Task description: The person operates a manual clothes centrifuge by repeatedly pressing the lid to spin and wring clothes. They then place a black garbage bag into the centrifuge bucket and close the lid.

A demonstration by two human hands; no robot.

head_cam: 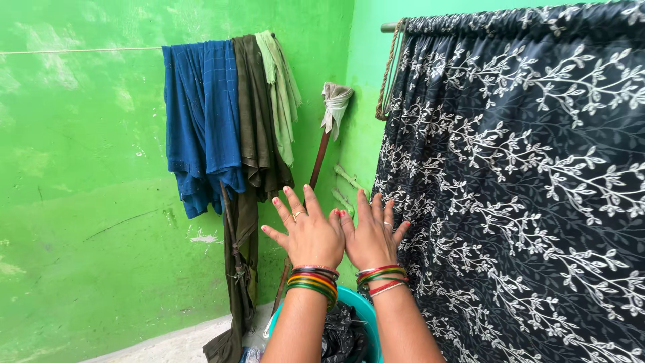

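Note:
My left hand [306,232] and my right hand [371,235] are raised side by side with fingers spread, holding nothing. Both wrists carry coloured bangles. The right hand's fingers reach the left edge of a black cloth with a white leaf pattern [524,181], which hangs from a rod [388,27]. Whether the fingers touch the cloth cannot be told. Below my forearms sits a teal tub [363,310] with dark wet cloth [341,333] inside.
On the green wall a line holds a blue cloth [201,121], a dark olive cloth [259,121] and a pale green cloth [282,87]. A wooden stick [316,165] with a rag on top leans in the corner.

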